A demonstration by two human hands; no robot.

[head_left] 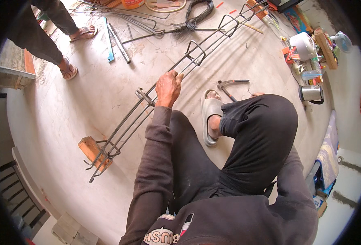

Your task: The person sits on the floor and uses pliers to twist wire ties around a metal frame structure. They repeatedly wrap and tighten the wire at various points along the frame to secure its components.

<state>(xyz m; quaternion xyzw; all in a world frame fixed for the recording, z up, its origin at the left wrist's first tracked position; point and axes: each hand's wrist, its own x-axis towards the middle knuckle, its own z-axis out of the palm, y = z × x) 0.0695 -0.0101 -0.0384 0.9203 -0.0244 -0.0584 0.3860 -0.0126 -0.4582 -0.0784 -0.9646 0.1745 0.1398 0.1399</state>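
My left hand (168,89) is closed around a bar of a long rebar cage (137,112), about mid-length. The cage runs diagonally from near left to far right, with bent square stirrups along it. Its near end rests on a wooden block (94,153). Behind my raised right knee, only the fingertips of my right hand (258,94) show. A thin tie wire (250,86) rises from them, seemingly pinched; the rest of that hand is hidden. Just left of it, pincers with orange-marked handles (232,87) lie on the floor, jaws toward my sandalled foot.
Another person's sandalled feet (70,70) stand at the far left. Beyond the cage lie a metal tube (119,43), a blue strip (108,41), loose rods (141,24) and a coil of black wire (197,16). A kettle (311,93) and clutter line the right wall.
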